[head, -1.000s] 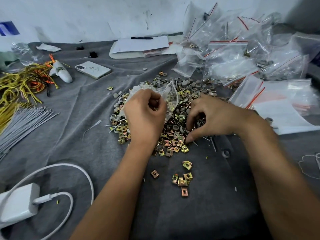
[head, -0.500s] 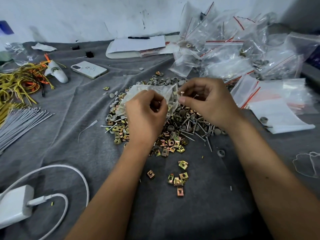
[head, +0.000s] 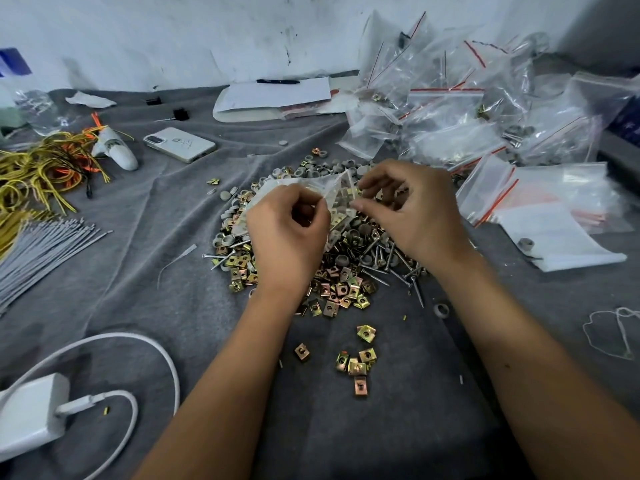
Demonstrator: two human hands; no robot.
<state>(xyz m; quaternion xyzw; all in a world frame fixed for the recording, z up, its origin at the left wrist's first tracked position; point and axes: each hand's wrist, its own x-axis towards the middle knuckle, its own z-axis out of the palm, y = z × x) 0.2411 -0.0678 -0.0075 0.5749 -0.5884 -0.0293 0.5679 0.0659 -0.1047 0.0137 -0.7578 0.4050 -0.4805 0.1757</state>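
Observation:
My left hand (head: 287,237) grips a small clear plastic bag (head: 311,183) above a heap of hardware (head: 346,285) on the grey cloth (head: 156,306). The bag holds a few brass-coloured clip nuts. My right hand (head: 412,216) is at the bag's right edge, thumb and index finger pinching its mouth; whether something small is also between them is hidden. The heap mixes square clip nuts, grey round caps and long screws (head: 384,261). Several loose clip nuts (head: 356,365) lie nearer to me.
A pile of filled zip bags (head: 467,109) rises at the back right, with flat empty bags (head: 554,216) beside it. A phone (head: 180,143), yellow wires (head: 34,168), grey cable ties (head: 41,244), a white charger (head: 27,414) and papers (head: 273,95) lie to the left and back.
My right hand rose from the heap with a screw, brought it to the bag's mouth, and now pinches at the bag's edge. My left hand kept its hold on the bag.

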